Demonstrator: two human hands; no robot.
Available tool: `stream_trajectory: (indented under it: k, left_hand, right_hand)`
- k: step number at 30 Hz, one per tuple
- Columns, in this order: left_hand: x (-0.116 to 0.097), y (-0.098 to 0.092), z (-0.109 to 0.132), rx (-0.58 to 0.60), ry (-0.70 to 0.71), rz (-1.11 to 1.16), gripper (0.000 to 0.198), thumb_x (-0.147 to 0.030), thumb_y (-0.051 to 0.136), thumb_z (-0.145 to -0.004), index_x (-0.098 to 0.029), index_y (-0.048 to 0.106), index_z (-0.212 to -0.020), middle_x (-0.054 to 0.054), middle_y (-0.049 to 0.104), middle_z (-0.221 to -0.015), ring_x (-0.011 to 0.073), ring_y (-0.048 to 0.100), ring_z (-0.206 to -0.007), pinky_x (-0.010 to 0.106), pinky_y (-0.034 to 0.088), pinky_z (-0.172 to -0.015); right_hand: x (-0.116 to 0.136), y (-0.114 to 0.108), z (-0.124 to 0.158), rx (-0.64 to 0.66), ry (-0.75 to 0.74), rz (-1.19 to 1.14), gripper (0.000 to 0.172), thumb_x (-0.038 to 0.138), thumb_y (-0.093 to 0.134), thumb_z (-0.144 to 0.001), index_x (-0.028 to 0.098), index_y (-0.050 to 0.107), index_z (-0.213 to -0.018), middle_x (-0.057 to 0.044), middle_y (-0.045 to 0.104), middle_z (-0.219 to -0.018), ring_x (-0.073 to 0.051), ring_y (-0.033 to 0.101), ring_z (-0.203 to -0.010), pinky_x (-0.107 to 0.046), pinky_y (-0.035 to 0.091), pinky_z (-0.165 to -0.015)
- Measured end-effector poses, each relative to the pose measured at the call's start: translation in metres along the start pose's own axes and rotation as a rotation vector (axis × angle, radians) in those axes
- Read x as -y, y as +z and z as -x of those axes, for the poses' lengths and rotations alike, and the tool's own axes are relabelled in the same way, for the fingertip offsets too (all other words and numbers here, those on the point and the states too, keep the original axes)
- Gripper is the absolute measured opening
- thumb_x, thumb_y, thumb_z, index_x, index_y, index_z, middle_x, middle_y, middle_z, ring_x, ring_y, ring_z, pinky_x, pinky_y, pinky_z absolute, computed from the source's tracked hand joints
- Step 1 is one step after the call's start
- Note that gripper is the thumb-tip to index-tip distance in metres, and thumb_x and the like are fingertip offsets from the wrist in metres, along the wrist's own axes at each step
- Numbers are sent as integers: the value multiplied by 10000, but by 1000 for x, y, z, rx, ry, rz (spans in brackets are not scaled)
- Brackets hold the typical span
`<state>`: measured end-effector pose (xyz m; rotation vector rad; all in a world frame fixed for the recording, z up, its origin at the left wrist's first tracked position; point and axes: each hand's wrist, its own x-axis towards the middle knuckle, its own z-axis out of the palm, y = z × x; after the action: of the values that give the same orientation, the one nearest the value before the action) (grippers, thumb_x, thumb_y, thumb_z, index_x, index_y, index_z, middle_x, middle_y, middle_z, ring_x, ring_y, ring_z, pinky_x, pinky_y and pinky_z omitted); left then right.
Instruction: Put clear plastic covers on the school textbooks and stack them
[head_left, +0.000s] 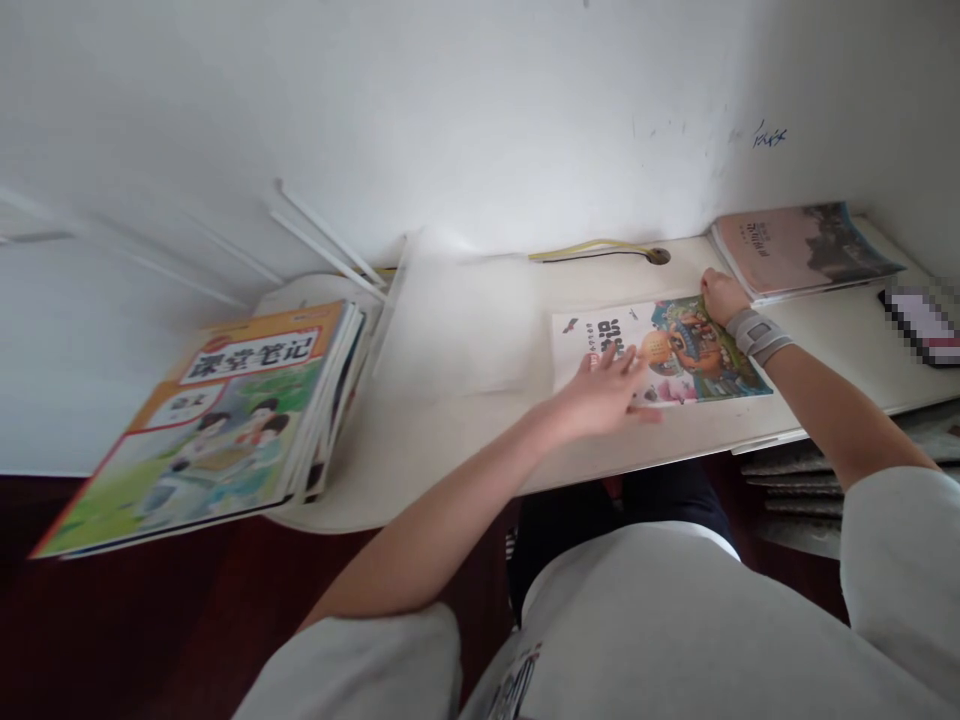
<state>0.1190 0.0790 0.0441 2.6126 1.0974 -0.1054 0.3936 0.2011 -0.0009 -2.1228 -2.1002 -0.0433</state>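
A booklet [682, 350] with a colourful cartoon cover and a white strip of Chinese print lies flat on the white desk [450, 440]. Over its lower middle, my left hand [611, 385] is spread, slightly blurred; whether it presses on the cover I cannot tell. My right hand [724, 295], with a grey band on the wrist, has its fingers curled at the booklet's upper right edge. What those fingers hold, if anything, is hidden. Just beyond that hand lies a stack of pinkish books [802, 250] with a dark landscape on the top cover.
At the left, a pile of books [232, 420] with an orange and green top cover overhangs the desk edge. A pale blurred sheet [465, 320] and white rods [330, 235] stand near the wall. A yellow cable [585, 247] runs behind; a phone [926, 325] lies right.
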Motion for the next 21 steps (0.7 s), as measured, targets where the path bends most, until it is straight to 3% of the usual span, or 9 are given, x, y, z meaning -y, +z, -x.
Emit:
stream_trajectory:
  k: [3,7,12,18,21]
  left_hand:
    - [-17,35,12,-85,-13,-131,739,-604,479,-818,-216,298,-1421,171,234,-1507,433,199,-1359,650,209,-1032]
    - [-19,60,18,-341,64,-284,523,-475,428,-897,-187,444,-1334,172,395,-1427,370,359,-1307,595,305,-1019]
    - [-23,48,20,-503,317,-473,303,-121,423,-904,-101,531,-1187,155,637,-1128,248,599,-1072,382,470,-882]
    - [-24,40,20,-606,357,-494,225,-60,413,-885,-89,557,-1055,147,685,-981,193,662,-937,286,526,-743]
    - [-21,13,21,-671,341,-498,226,-84,371,-901,-100,570,-1007,131,692,-949,186,672,-884,277,534,-705]
  right_hand:
    - [-4,3,-2,-8,1,-45,226,182,391,-849,144,572,-978,-171,652,-946,-265,581,-831,-355,404,-719]
    - [-10,5,-1,-27,-4,-104,172,182,432,-817,179,593,-877,-131,665,-865,-254,570,-779,-344,401,-690]
    - [-15,4,-3,-26,58,-150,135,169,456,-804,189,587,-828,-111,661,-812,-254,568,-764,-350,404,-695]
    - [-19,0,-5,-20,42,-202,107,144,479,-790,190,576,-779,-84,656,-824,-225,569,-779,-328,415,-713]
    - [-23,-6,-5,-6,19,-247,63,163,516,-776,181,572,-753,-67,648,-796,-196,564,-741,-305,421,-693]
